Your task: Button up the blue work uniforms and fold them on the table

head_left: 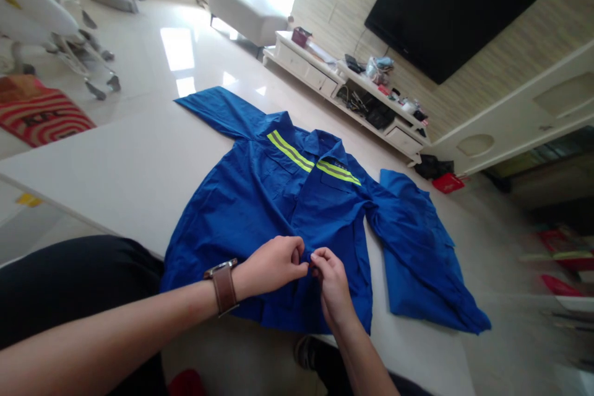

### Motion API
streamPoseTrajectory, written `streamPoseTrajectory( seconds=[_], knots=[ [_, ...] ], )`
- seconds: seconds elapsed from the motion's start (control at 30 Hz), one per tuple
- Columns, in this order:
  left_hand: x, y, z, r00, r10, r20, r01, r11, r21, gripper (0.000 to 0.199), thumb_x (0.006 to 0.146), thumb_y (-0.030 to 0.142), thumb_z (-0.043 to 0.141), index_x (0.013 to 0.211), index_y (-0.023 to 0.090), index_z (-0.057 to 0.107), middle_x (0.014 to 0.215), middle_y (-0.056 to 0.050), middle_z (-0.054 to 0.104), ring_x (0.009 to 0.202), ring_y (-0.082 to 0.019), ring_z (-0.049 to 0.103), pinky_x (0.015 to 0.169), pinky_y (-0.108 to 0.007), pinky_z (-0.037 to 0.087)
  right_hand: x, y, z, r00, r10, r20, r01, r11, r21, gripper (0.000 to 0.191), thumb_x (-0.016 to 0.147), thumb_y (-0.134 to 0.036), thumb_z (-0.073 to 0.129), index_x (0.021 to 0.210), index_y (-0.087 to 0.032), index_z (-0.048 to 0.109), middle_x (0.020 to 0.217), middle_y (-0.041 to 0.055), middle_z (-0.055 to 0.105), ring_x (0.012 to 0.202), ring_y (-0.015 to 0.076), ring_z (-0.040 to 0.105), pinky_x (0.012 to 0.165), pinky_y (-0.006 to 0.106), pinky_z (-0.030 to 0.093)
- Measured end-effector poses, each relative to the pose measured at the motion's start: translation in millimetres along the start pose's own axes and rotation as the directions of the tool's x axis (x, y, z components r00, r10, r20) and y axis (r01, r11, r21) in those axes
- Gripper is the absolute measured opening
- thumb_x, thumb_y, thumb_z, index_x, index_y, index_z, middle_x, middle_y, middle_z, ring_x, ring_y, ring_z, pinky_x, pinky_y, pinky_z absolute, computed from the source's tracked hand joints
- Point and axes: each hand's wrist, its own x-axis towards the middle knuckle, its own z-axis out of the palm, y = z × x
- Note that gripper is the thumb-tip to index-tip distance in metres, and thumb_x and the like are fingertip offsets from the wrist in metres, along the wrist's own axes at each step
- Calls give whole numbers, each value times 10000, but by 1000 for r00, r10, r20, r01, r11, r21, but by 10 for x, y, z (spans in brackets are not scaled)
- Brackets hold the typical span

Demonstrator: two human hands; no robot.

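Note:
A blue work jacket [232, 198] with yellow-and-grey reflective strips across its chest lies front side up on a white table [120, 154]. Its collar points away from me, and one sleeve stretches to the far left. My left hand [273, 266], with a brown-strapped watch on the wrist, pinches the jacket's front edge near the lower middle. Right beside it, my right hand [331, 278] grips the same front opening between thumb and fingers. Whether a button or zip is between the fingertips is hidden. Folded blue cloth [399, 272] lies under the jacket's right-hand sleeve.
Beyond the table stands a low white TV cabinet [301, 62] with clutter, below a wall-mounted black television [445, 6]. A pale bench [245, 9] is by the window. At left are a red-striped bag [41, 114] and a wheeled frame [88, 55].

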Motion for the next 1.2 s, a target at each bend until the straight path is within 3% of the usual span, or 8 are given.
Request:
streamPoseTrajectory(
  seconds=[0.23, 0.5, 0.7, 0.77, 0.87, 0.93, 1.03, 1.2],
  knots=[
    [-255, 59, -33, 945, -34, 326, -221, 669, 710, 313, 672, 117, 702, 982, 156, 685, 1044, -147, 700, 973, -324, 652, 745, -357, 495, 46, -137, -71, 947, -321, 25, 295, 834, -466, 118, 903, -263, 526, 813, -219, 589, 829, 25, 634, 830, 202, 572, 775, 318, 440],
    [-308, 79, -12, 837, -139, 529, -311, 675, 669, 242, 741, 13, 589, 811, 187, 742, 876, -103, 752, 824, -262, 714, 738, -332, 539, 188, -20, -170, 928, -331, 174, 298, 374, -878, 120, 924, -166, 532, 927, -211, 642, 1005, 86, 688, 979, 242, 577, 786, 340, 393],
    [-293, 61, -132, 474, -373, 798, -192, 841, 507, 103, 640, 257, 843, 678, 217, 756, 559, 28, 664, 586, -167, 652, 578, -242, 477, 212, 2, -112, 941, -246, 234, 303, 298, -905, 141, 958, -260, 531, 927, -192, 651, 1049, 79, 678, 1021, 231, 564, 852, 338, 382],
    [-207, 107, -223, 539, -243, 806, -132, 921, 366, 124, 766, 335, 764, 786, 213, 771, 612, 29, 693, 603, -144, 651, 596, -223, 476, 201, -37, -88, 926, -249, 283, 354, 316, -880, 126, 957, -252, 540, 983, -188, 645, 1082, 76, 669, 1045, 220, 562, 876, 329, 381],
    [-4, 155, -390, 839, -25, 543, -175, 933, 314, 153, 881, 303, 628, 890, 201, 741, 802, 3, 745, 754, -147, 680, 703, -222, 490, 178, -75, -46, 888, -263, 377, 450, 331, -829, 171, 966, -235, 535, 1102, -187, 626, 1136, 78, 655, 1084, 209, 560, 907, 319, 378],
    [134, 110, -478, 956, 72, 284, -203, 862, 465, 130, 890, 226, 589, 935, 192, 707, 929, -28, 742, 886, -171, 680, 798, -247, 488, 161, -76, -19, 871, -253, 421, 485, 317, -815, 203, 982, -244, 514, 1150, -189, 614, 1145, 80, 652, 1074, 210, 566, 901, 320, 381],
    [278, -68, -528, 989, 52, 135, -133, 698, 704, 154, 892, 184, 586, 1022, 188, 668, 1031, -71, 719, 982, -219, 672, 860, -300, 485, 144, -59, 11, 873, -226, 432, 483, 285, -828, 207, 995, -265, 494, 1150, -192, 610, 1120, 81, 654, 1037, 214, 580, 874, 324, 390],
    [369, -331, -438, 977, -83, 197, -113, 583, 804, 150, 897, 223, 627, 1046, 208, 629, 1088, -73, 693, 970, -239, 685, 810, -320, 500, 147, -58, 38, 888, -222, 402, 451, 253, -856, 213, 995, -278, 486, 1150, -199, 608, 1081, 79, 656, 1007, 221, 593, 859, 330, 404]
  ],
)
